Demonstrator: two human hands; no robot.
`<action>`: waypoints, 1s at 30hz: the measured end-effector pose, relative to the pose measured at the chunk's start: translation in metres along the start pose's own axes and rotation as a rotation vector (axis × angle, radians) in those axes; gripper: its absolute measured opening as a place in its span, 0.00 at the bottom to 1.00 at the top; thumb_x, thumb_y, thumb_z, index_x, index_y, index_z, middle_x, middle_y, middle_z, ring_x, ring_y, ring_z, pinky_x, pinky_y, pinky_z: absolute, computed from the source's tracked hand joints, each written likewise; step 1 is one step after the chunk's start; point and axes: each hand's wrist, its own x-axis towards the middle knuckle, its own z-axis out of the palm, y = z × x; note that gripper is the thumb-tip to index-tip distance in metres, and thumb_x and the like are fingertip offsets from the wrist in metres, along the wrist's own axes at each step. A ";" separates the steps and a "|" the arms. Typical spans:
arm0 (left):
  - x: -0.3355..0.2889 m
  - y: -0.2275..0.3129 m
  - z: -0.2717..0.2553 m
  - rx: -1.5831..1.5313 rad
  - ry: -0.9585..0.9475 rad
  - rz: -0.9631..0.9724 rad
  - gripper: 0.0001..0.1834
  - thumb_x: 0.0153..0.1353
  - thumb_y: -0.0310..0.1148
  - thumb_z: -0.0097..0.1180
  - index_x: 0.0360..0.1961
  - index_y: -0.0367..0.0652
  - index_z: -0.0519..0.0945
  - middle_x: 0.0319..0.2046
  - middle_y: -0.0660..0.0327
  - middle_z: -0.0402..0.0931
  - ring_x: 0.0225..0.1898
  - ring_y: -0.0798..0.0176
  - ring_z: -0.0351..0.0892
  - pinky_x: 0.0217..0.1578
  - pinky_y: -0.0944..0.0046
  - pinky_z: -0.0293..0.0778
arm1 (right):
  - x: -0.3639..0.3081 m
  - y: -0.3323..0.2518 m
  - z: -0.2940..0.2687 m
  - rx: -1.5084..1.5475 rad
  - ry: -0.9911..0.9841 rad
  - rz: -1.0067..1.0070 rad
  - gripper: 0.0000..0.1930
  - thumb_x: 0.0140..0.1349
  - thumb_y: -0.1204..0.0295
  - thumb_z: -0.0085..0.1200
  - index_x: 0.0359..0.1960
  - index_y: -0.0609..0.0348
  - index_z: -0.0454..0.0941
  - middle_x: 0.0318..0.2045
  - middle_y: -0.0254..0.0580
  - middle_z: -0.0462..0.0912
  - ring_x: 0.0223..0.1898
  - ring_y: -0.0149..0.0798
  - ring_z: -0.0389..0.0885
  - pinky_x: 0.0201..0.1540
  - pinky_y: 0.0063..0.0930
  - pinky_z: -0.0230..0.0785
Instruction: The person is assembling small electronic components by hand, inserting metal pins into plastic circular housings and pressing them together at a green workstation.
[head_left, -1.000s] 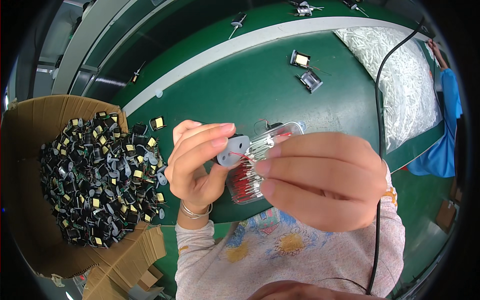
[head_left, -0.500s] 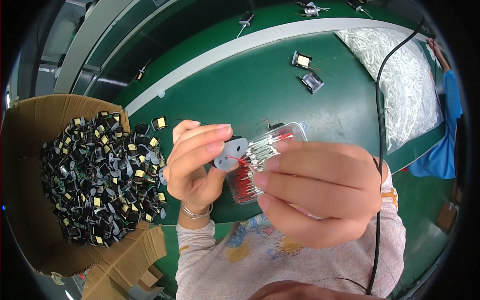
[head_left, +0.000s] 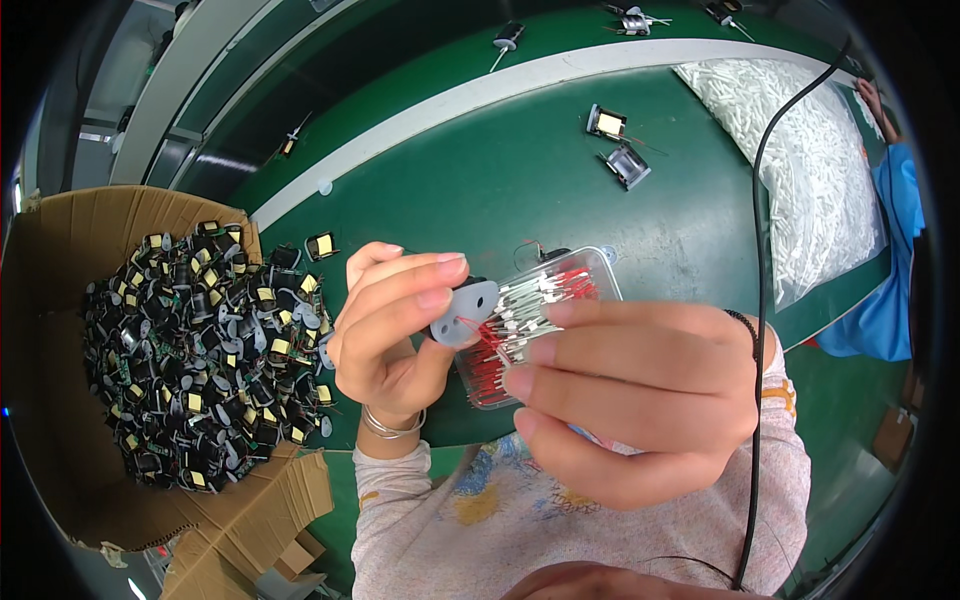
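My left hand (head_left: 395,335) pinches a small black component by its grey oval end plate (head_left: 470,310), which has round holes. Thin red wire (head_left: 480,328) comes out of one hole and runs toward my right hand (head_left: 640,395). The right thumb and fingertips are pressed together around the wire's end; what else they may hold is hidden. Behind and below both hands lies a clear plastic box (head_left: 600,262) filled with red and white wire leads (head_left: 535,300), partly covered by my right hand.
A cardboard box (head_left: 55,260) on the left is heaped with black components (head_left: 200,360). Two loose components (head_left: 625,165) lie farther back on the green table (head_left: 450,190). A large clear bag of white tubular pieces (head_left: 820,170) sits right. A black cable (head_left: 760,400) hangs down; a co-worker's blue sleeve (head_left: 900,190) shows beyond.
My right hand has moved slightly down, uncovering more red leads at the box's far end. My left hand keeps the component in nearly the same place.
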 end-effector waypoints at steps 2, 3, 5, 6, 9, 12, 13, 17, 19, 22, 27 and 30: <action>0.000 0.001 0.000 -0.001 0.001 0.000 0.18 0.46 0.27 0.65 0.39 0.42 0.73 0.35 0.54 0.81 0.35 0.55 0.81 0.42 0.56 0.67 | 0.000 0.000 0.000 0.013 0.003 0.003 0.06 0.40 0.78 0.57 0.23 0.58 0.76 0.29 0.43 0.81 0.30 0.38 0.80 0.34 0.30 0.80; 0.000 0.001 0.000 -0.007 0.001 0.002 0.18 0.46 0.27 0.65 0.39 0.42 0.73 0.35 0.54 0.81 0.35 0.55 0.81 0.41 0.56 0.67 | 0.000 0.000 0.000 0.015 0.005 0.003 0.06 0.40 0.78 0.57 0.23 0.58 0.77 0.29 0.43 0.81 0.30 0.38 0.80 0.34 0.30 0.80; 0.001 0.002 0.001 -0.011 0.000 0.003 0.18 0.46 0.27 0.65 0.38 0.42 0.73 0.35 0.54 0.81 0.35 0.55 0.81 0.41 0.55 0.67 | 0.000 0.001 -0.001 0.024 0.009 0.007 0.06 0.40 0.79 0.57 0.23 0.58 0.77 0.29 0.43 0.81 0.30 0.38 0.80 0.34 0.29 0.80; 0.001 0.003 0.000 -0.009 -0.001 0.001 0.18 0.46 0.27 0.65 0.38 0.42 0.73 0.35 0.54 0.81 0.35 0.55 0.81 0.41 0.55 0.67 | 0.000 0.001 -0.002 0.032 0.011 0.009 0.06 0.40 0.79 0.57 0.23 0.58 0.77 0.29 0.43 0.81 0.30 0.38 0.80 0.34 0.29 0.80; 0.001 0.004 -0.001 -0.003 -0.003 0.000 0.18 0.46 0.27 0.65 0.38 0.43 0.73 0.35 0.55 0.81 0.35 0.55 0.81 0.41 0.55 0.67 | 0.001 0.002 -0.002 0.077 0.014 0.034 0.06 0.41 0.79 0.57 0.24 0.58 0.77 0.28 0.43 0.82 0.30 0.38 0.80 0.33 0.29 0.80; 0.000 0.005 -0.001 0.007 0.012 0.000 0.17 0.47 0.28 0.66 0.38 0.43 0.73 0.35 0.56 0.81 0.35 0.55 0.81 0.41 0.55 0.67 | 0.001 0.002 -0.003 0.101 0.010 0.050 0.06 0.41 0.79 0.58 0.24 0.58 0.77 0.28 0.43 0.82 0.30 0.38 0.80 0.33 0.29 0.80; 0.000 0.005 -0.001 0.004 0.012 0.001 0.17 0.47 0.28 0.66 0.38 0.43 0.73 0.35 0.56 0.81 0.35 0.55 0.81 0.41 0.55 0.67 | 0.001 0.002 -0.004 0.101 0.008 0.054 0.06 0.41 0.79 0.58 0.24 0.58 0.77 0.28 0.43 0.82 0.30 0.38 0.80 0.33 0.29 0.80; 0.000 0.005 0.001 -0.012 0.012 -0.003 0.17 0.47 0.29 0.66 0.38 0.43 0.73 0.34 0.56 0.80 0.35 0.55 0.81 0.42 0.55 0.67 | 0.000 0.002 -0.005 0.137 0.010 0.055 0.06 0.42 0.79 0.58 0.24 0.59 0.77 0.28 0.44 0.82 0.30 0.38 0.80 0.33 0.29 0.80; -0.002 0.005 -0.001 -0.010 0.019 -0.010 0.18 0.47 0.29 0.66 0.38 0.43 0.73 0.34 0.56 0.80 0.35 0.55 0.81 0.42 0.55 0.67 | 0.000 0.002 -0.002 0.149 0.024 0.063 0.06 0.43 0.79 0.58 0.25 0.59 0.77 0.29 0.44 0.82 0.30 0.38 0.80 0.33 0.29 0.80; -0.003 0.005 0.000 -0.066 0.030 -0.028 0.18 0.46 0.28 0.67 0.37 0.43 0.73 0.35 0.55 0.80 0.35 0.55 0.82 0.42 0.54 0.66 | 0.000 0.001 -0.003 0.144 0.032 0.139 0.06 0.43 0.80 0.59 0.25 0.60 0.77 0.29 0.45 0.82 0.29 0.38 0.80 0.33 0.28 0.79; -0.002 0.006 0.001 -0.072 0.016 -0.021 0.19 0.45 0.28 0.68 0.37 0.43 0.73 0.35 0.55 0.80 0.35 0.54 0.82 0.43 0.53 0.66 | -0.001 0.004 0.000 0.153 0.075 0.119 0.07 0.42 0.80 0.61 0.26 0.61 0.77 0.28 0.45 0.82 0.29 0.39 0.80 0.31 0.27 0.78; -0.001 0.007 0.001 -0.082 0.018 -0.026 0.19 0.45 0.28 0.68 0.37 0.43 0.73 0.35 0.55 0.80 0.35 0.54 0.82 0.43 0.53 0.66 | 0.000 0.004 0.000 0.168 0.085 0.129 0.08 0.42 0.79 0.61 0.26 0.61 0.78 0.28 0.44 0.82 0.29 0.39 0.80 0.31 0.25 0.78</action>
